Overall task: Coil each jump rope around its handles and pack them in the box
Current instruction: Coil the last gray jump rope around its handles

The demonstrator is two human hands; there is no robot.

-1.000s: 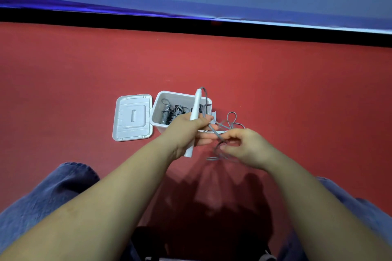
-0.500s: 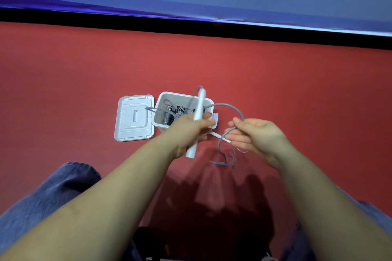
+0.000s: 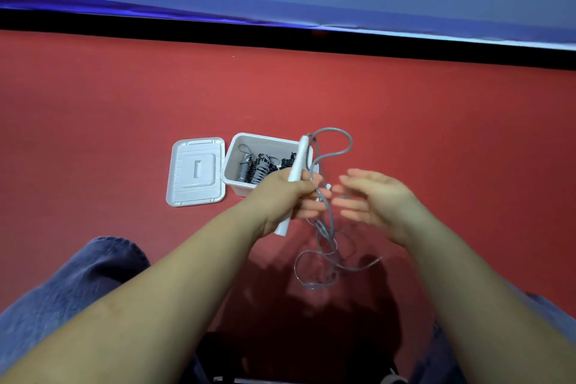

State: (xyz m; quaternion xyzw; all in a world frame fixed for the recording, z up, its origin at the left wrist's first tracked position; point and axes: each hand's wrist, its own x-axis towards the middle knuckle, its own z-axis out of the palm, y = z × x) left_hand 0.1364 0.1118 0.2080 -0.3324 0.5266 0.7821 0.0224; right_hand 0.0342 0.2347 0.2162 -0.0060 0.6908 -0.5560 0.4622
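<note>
My left hand [image 3: 285, 196] grips the white handles [image 3: 298, 162] of a jump rope, held upright in front of the box. The grey rope [image 3: 335, 146] loops above the handles and hangs down in loose turns [image 3: 324, 262] below my hands. My right hand [image 3: 374, 199] is just right of the rope, fingers straight and spread, holding nothing. The white box [image 3: 237, 162] stands open on the red floor with several coiled grey and black ropes [image 3: 258, 165] inside.
The box's white lid [image 3: 196, 171] lies flat on the floor left of the box. My jeans-clad knees [image 3: 78, 284] frame the lower corners. A black strip and blue wall run along the far edge of the red floor [image 3: 436, 134].
My right hand has let go of the rope and opened. The rope now hangs lower and looser, with a loop thrown above the handles.
</note>
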